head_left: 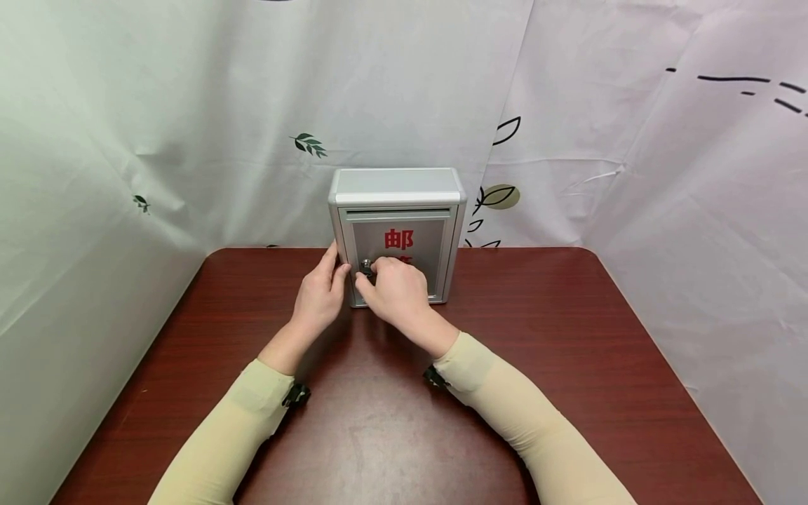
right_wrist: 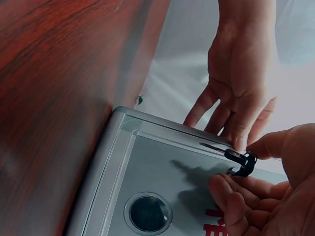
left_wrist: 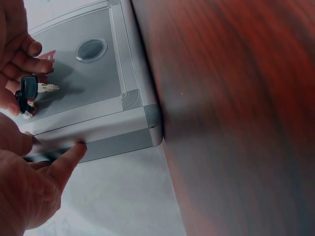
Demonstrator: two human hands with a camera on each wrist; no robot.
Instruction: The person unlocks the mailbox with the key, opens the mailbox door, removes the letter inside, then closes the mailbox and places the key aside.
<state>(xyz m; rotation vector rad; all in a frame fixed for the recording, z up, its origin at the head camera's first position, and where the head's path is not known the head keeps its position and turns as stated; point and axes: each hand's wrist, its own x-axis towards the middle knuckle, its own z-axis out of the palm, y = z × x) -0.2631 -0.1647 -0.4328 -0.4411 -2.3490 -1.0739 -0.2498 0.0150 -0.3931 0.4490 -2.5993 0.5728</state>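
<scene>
A silver-grey metal mailbox [head_left: 398,184] with red characters stands upright against the back curtain. My left hand [head_left: 315,298] rests against its left side, fingers extended along the side wall and thumb at the front edge. At the lock on the left of the door, my right hand [head_left: 400,287] pinches a black-headed key [right_wrist: 246,167] between thumb and index finger. A second key [left_wrist: 49,88] hangs from it, its metal blade sticking out. The lock is largely hidden behind the key and fingers. The door sits flush in its frame.
Under the mailbox is a dark red wood-grain table [head_left: 536,351]. White curtains [head_left: 404,84] with leaf prints enclose the back and sides. Low on the door is a round dark window [right_wrist: 147,213]. A slot [head_left: 399,213] runs along the top of the front.
</scene>
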